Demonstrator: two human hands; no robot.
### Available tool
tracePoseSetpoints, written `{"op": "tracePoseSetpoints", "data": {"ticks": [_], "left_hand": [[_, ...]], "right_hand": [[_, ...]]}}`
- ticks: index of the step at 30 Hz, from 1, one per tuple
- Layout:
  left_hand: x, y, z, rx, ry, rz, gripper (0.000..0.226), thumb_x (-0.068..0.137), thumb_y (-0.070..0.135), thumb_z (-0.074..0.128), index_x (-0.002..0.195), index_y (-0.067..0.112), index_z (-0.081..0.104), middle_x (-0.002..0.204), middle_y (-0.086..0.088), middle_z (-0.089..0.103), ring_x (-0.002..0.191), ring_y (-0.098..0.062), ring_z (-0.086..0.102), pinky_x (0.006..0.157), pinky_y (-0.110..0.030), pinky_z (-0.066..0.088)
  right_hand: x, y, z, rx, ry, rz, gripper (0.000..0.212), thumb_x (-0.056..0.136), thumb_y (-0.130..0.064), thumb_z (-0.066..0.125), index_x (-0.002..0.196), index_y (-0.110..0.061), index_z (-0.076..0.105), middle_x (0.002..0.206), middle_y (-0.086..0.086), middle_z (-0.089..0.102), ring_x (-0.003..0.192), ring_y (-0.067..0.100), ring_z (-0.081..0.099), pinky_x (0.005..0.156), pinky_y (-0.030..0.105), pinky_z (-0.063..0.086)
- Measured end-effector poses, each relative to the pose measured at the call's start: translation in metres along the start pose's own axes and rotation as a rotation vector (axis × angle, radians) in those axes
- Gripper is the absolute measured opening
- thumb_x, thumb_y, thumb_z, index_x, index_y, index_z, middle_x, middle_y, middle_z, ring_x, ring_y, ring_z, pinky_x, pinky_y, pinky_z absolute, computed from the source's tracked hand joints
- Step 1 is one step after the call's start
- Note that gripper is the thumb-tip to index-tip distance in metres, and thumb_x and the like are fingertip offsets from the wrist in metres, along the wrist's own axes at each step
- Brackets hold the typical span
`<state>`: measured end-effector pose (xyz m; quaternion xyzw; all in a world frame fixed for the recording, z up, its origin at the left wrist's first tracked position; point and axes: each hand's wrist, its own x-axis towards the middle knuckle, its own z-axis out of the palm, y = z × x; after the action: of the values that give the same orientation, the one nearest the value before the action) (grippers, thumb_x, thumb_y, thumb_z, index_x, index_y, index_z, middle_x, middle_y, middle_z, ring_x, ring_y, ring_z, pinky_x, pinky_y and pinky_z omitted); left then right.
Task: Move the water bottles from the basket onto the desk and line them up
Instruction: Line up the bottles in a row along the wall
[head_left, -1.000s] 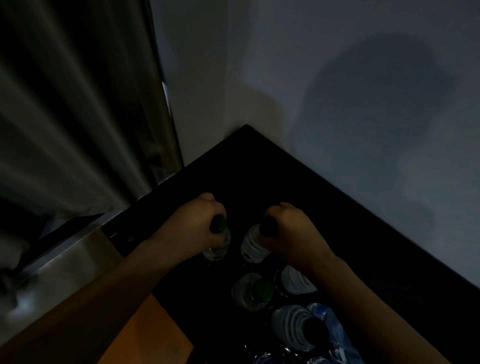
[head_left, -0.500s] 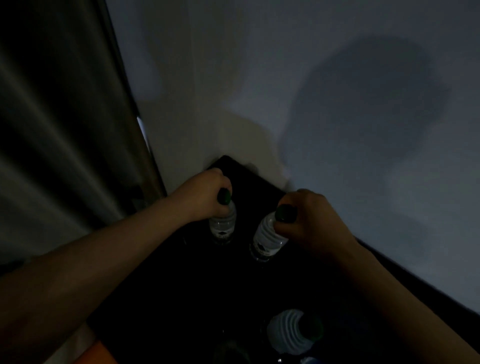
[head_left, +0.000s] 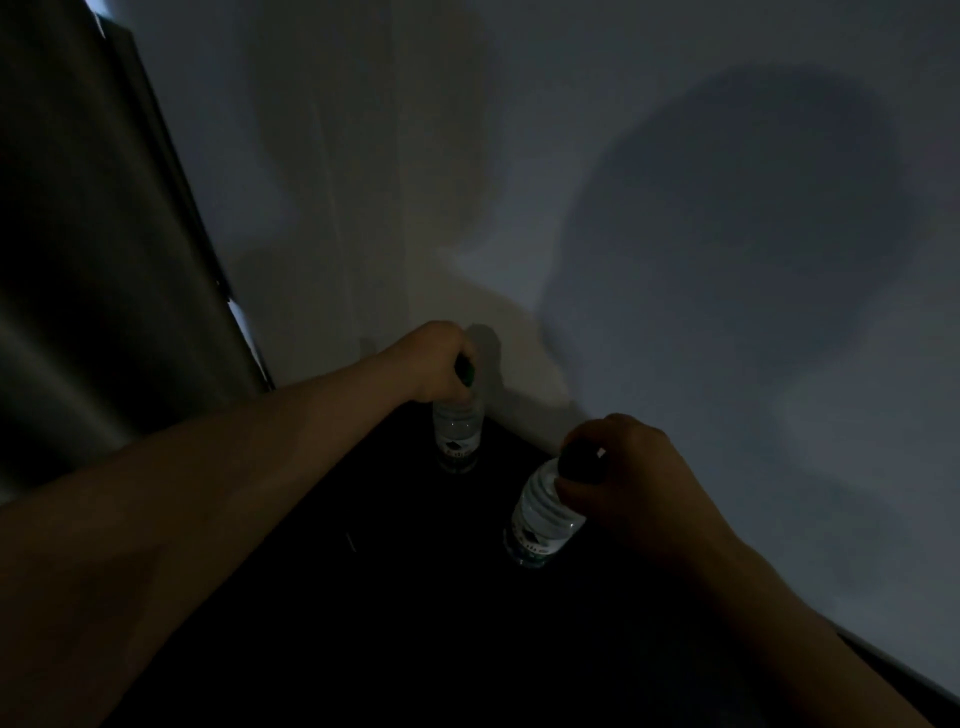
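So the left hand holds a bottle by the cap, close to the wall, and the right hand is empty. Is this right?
Not quite: the right hand is not empty. In the head view it grips the right bottle by the cap. The left hand does hold the left bottle by the cap, close to the wall.

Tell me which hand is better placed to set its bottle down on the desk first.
Left, probably. The left hand holds the left bottle upright by its cap, close to the far corner of the desk. The right bottle, in the right hand, is tilted and would need straightening.
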<state>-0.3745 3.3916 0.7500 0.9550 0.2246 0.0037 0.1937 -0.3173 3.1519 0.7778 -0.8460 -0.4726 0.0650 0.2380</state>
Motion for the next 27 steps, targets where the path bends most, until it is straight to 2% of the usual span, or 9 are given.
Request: {"op": "tracePoseSetpoints", "data": {"ticks": [3, 9, 11, 18, 22, 27], "left_hand": [[0.019, -0.001, 0.005, 0.003, -0.018, 0.005, 0.035, 0.071, 0.02, 0.079, 0.1, 0.002, 0.069, 0.101, -0.013, 0.058, 0.096, -0.029, 0.059, 0.081, -0.036, 0.05], [0.044, -0.001, 0.008, 0.011, 0.003, 0.029, 0.037, 0.069, 0.023, 0.08, 0.101, 0.004, 0.071, 0.096, -0.01, 0.055, 0.093, -0.027, 0.059, 0.075, -0.031, 0.047], [0.05, -0.002, 0.007, 0.018, 0.001, 0.046, 0.036, 0.069, 0.023, 0.08, 0.098, 0.005, 0.07, 0.094, -0.01, 0.053, 0.088, -0.025, 0.056, 0.07, -0.027, 0.043], [0.06, -0.004, 0.005, 0.038, 0.003, 0.129, 0.037, 0.068, 0.02, 0.081, 0.1, 0.004, 0.069, 0.092, -0.003, 0.045, 0.085, -0.017, 0.046, 0.07, -0.02, 0.033], [0.061, 0.0, 0.007, 0.036, -0.004, 0.203, 0.032, 0.071, 0.01, 0.077, 0.1, 0.001, 0.068, 0.099, -0.008, 0.053, 0.088, -0.016, 0.044, 0.06, -0.014, 0.022], [0.065, -0.001, 0.007, 0.044, -0.075, 0.189, 0.031, 0.08, 0.01, 0.071, 0.109, 0.003, 0.064, 0.115, -0.014, 0.058, 0.091, -0.015, 0.044, 0.061, -0.013, 0.023]], "right_hand": [[0.006, 0.007, 0.003, 0.009, -0.014, 0.018, 0.019, 0.076, -0.016, 0.071, 0.087, -0.001, 0.068, 0.09, 0.012, 0.06, 0.077, 0.023, 0.059, 0.071, 0.037, 0.048], [0.014, 0.017, 0.013, 0.018, -0.03, 0.03, 0.018, 0.077, -0.018, 0.071, 0.091, -0.007, 0.068, 0.092, 0.008, 0.058, 0.078, 0.02, 0.058, 0.068, 0.03, 0.048], [0.015, 0.019, 0.016, 0.016, -0.04, 0.022, 0.018, 0.077, -0.019, 0.071, 0.091, -0.008, 0.068, 0.093, 0.007, 0.058, 0.078, 0.019, 0.058, 0.067, 0.028, 0.047], [0.024, 0.02, 0.022, 0.009, -0.041, 0.01, 0.02, 0.079, -0.017, 0.069, 0.091, 0.0, 0.067, 0.092, 0.012, 0.06, 0.079, 0.022, 0.058, 0.069, 0.031, 0.044], [0.028, 0.021, 0.021, 0.033, -0.025, 0.025, 0.018, 0.078, -0.014, 0.07, 0.088, 0.0, 0.069, 0.09, 0.014, 0.062, 0.077, 0.022, 0.06, 0.066, 0.028, 0.044], [0.039, 0.02, 0.022, 0.041, -0.027, 0.069, 0.017, 0.076, -0.01, 0.07, 0.086, 0.003, 0.069, 0.09, 0.018, 0.064, 0.079, 0.026, 0.062, 0.072, 0.04, 0.051]]}}
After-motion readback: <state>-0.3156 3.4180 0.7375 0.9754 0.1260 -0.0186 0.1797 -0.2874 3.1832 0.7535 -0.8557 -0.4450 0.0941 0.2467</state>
